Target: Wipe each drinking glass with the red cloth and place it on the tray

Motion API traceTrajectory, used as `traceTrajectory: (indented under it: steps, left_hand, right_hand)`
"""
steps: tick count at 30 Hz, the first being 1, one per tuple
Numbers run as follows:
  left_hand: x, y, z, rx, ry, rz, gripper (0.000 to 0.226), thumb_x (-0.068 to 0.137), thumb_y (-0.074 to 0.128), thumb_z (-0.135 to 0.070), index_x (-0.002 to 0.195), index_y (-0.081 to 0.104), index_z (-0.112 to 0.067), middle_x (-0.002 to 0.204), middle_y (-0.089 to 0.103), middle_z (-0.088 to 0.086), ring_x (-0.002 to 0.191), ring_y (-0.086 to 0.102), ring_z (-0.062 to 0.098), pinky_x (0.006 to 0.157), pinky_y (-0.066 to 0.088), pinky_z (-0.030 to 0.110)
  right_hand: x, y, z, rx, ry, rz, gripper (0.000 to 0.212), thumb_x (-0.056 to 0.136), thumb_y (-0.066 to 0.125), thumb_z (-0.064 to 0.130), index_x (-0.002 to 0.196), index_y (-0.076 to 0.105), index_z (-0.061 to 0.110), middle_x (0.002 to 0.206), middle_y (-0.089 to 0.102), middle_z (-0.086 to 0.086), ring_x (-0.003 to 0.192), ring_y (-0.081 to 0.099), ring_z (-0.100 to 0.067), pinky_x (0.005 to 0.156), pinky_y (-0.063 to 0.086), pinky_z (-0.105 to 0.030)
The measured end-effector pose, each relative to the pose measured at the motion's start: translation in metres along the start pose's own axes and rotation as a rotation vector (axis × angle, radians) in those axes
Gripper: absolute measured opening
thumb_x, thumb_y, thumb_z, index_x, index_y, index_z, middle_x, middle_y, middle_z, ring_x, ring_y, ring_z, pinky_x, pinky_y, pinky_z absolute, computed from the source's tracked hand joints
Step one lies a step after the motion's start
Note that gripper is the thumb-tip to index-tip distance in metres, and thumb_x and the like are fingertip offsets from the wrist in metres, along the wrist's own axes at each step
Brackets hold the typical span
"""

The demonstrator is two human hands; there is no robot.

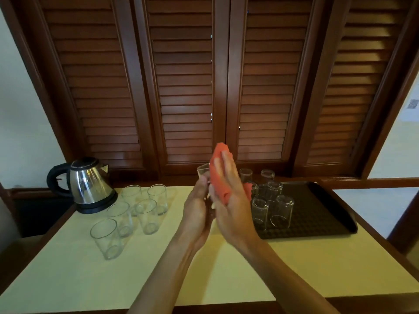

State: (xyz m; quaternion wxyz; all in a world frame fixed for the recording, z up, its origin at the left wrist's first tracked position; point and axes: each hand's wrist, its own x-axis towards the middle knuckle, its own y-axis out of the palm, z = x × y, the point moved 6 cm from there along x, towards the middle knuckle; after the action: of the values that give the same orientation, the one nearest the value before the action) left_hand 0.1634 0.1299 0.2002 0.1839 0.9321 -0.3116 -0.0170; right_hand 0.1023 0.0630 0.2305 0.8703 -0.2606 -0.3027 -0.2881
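At mid-frame, above the pale tabletop's [68,279] bare lower half, the left hand [197,214] is gripping a clear drinking glass [203,170] while the right hand [231,196], fingers straight, is pressing the crumpled red cloth [217,177] against it.

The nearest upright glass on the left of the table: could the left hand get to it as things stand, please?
Probably not at once. The way to the nearest upright glass looks free, but the left hand has its grip on a glass that the right hand wipes with the red cloth.
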Motion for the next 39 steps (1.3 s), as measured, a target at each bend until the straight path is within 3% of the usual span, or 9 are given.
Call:
traceTrajectory:
  steps: [3, 7, 11, 14, 17, 22, 27, 32, 39]
  left_hand:
    - [0.008, -0.012, -0.013, -0.114, -0.005, -0.021, 0.045, 0.103, 0.045, -0.05, 0.123, 0.068, -0.017, 0.109, 0.08, 0.01, 0.099, 0.078, 0.02, 0.088, 0.057, 0.037]
    - [0.008, -0.009, -0.008, 0.066, 0.02, 0.01, 0.057, 0.094, 0.041, -0.061, 0.134, 0.066, -0.028, 0.124, 0.075, 0.0, 0.113, 0.071, 0.017, 0.088, 0.059, 0.036]
    - [0.005, -0.006, -0.005, -0.167, -0.065, 0.037, 0.05, 0.104, 0.038, -0.049, 0.136, 0.063, -0.019, 0.125, 0.074, 0.012, 0.117, 0.07, 0.026, 0.098, 0.058, 0.043]
    - [0.011, -0.012, -0.011, -0.172, -0.003, 0.028, 0.055, 0.105, 0.038, -0.053, 0.14, 0.061, -0.018, 0.128, 0.072, 0.015, 0.118, 0.071, 0.029, 0.09, 0.061, 0.041]
    - [0.005, -0.009, 0.007, -0.037, -0.014, -0.009, 0.053, 0.11, 0.027, -0.048, 0.134, 0.066, -0.02, 0.124, 0.076, 0.005, 0.118, 0.071, 0.021, 0.092, 0.058, 0.04]
    - [0.008, -0.012, -0.007, -0.187, -0.039, -0.004, 0.064, 0.097, 0.04, -0.066, 0.124, 0.07, -0.016, 0.119, 0.076, 0.018, 0.111, 0.074, 0.031, 0.091, 0.055, 0.043]
    - [0.008, -0.003, -0.001, 0.037, 0.001, 0.04, 0.06, 0.095, 0.04, -0.064, 0.129, 0.072, -0.027, 0.126, 0.074, 0.004, 0.122, 0.067, 0.021, 0.091, 0.054, 0.038]
    - [0.014, -0.014, -0.009, -0.078, 0.05, -0.063, 0.063, 0.097, 0.047, -0.059, 0.129, 0.069, -0.009, 0.118, 0.076, 0.017, 0.113, 0.073, 0.032, 0.092, 0.06, 0.042]
    - [0.007, -0.002, 0.009, -0.003, -0.061, -0.023, 0.055, 0.105, 0.033, -0.059, 0.126, 0.069, -0.024, 0.122, 0.076, 0.009, 0.121, 0.07, 0.026, 0.104, 0.053, 0.045]
  right_hand:
    - [-0.036, 0.021, -0.009, -0.251, -0.247, 0.177, 0.062, 0.104, 0.048, 0.016, 0.158, 0.023, 0.031, 0.169, 0.01, 0.013, 0.157, 0.002, -0.019, 0.124, 0.012, -0.06]
    - [-0.014, -0.001, -0.022, 0.175, 0.096, -0.013, 0.062, 0.102, 0.046, 0.029, 0.15, 0.02, 0.059, 0.165, 0.011, 0.028, 0.155, 0.015, -0.016, 0.125, 0.022, -0.051]
    - [-0.02, 0.017, 0.0, -0.118, -0.138, 0.124, 0.056, 0.106, 0.039, 0.037, 0.156, 0.016, 0.043, 0.167, 0.006, 0.022, 0.157, -0.001, -0.013, 0.127, 0.001, -0.045]
    - [-0.038, 0.014, -0.012, -0.076, -0.181, 0.143, 0.054, 0.107, 0.041, 0.031, 0.157, 0.024, 0.026, 0.168, 0.008, 0.016, 0.157, 0.003, -0.014, 0.126, 0.013, -0.051]
    - [-0.007, -0.006, -0.008, 0.108, 0.041, -0.037, 0.058, 0.106, 0.046, 0.031, 0.155, 0.017, 0.042, 0.168, 0.006, 0.02, 0.155, 0.009, -0.006, 0.125, 0.022, -0.044]
    - [-0.043, 0.017, -0.012, -0.17, -0.229, 0.203, 0.068, 0.104, 0.049, 0.013, 0.159, 0.016, 0.036, 0.169, 0.005, 0.013, 0.157, -0.001, -0.02, 0.125, 0.013, -0.058]
    - [-0.009, -0.005, -0.017, 0.271, 0.121, -0.021, 0.059, 0.104, 0.045, 0.026, 0.154, 0.022, 0.045, 0.167, 0.013, 0.02, 0.153, 0.016, -0.004, 0.125, 0.023, -0.047]
    - [-0.042, 0.02, -0.014, -0.034, -0.17, 0.185, 0.053, 0.107, 0.039, 0.036, 0.157, 0.022, 0.032, 0.168, 0.008, 0.017, 0.157, -0.001, -0.015, 0.126, 0.009, -0.055]
    - [-0.016, 0.012, -0.005, -0.023, -0.091, 0.047, 0.064, 0.105, 0.041, 0.033, 0.154, 0.007, 0.055, 0.167, 0.003, 0.022, 0.157, -0.001, -0.015, 0.125, 0.011, -0.057]
